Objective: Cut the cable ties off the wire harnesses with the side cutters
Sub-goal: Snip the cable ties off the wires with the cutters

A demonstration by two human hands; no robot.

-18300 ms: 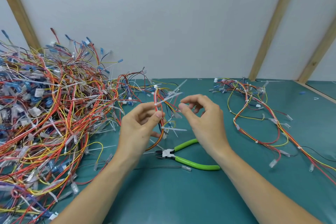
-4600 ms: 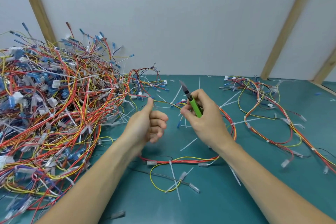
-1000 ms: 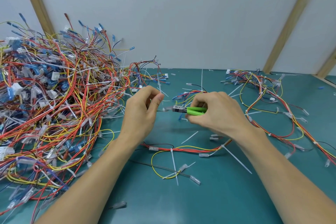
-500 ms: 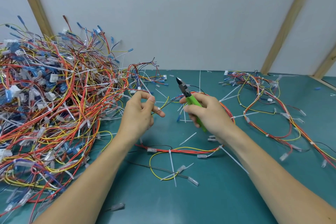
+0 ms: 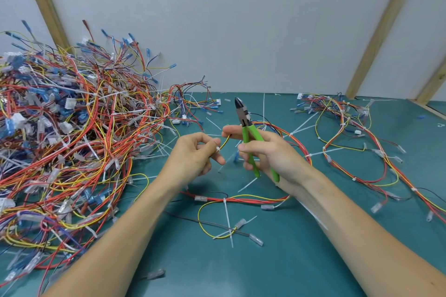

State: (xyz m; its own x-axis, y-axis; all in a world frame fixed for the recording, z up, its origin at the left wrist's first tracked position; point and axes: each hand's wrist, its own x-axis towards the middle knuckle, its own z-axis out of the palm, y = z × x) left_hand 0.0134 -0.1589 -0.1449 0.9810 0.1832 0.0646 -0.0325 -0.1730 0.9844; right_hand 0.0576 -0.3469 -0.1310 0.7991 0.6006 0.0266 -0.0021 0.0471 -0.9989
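My right hand (image 5: 270, 152) grips the green-handled side cutters (image 5: 248, 137) with their jaws pointing up and closed, and its fingertips also pinch a thin yellow and black wire (image 5: 224, 143). My left hand (image 5: 195, 157) pinches the same wire a short way to the left, at a small white cable tie (image 5: 218, 149). The wire belongs to a red, yellow and black wire harness (image 5: 241, 199) looped on the green table under both hands. A white cable tie (image 5: 226, 214) with a long tail is still on that harness.
A big tangled heap of wire harnesses (image 5: 67, 140) fills the left side of the green table (image 5: 313, 260). A second spread of harnesses (image 5: 350, 142) lies at the right. Loose cable tie pieces (image 5: 303, 125) are scattered in the middle. Wooden beams lean against the white wall behind.
Over the last second my right hand swung the cutters from lying sideways at the wire to pointing upward. My left hand still pinches the wire, and both hands have drawn slightly closer.
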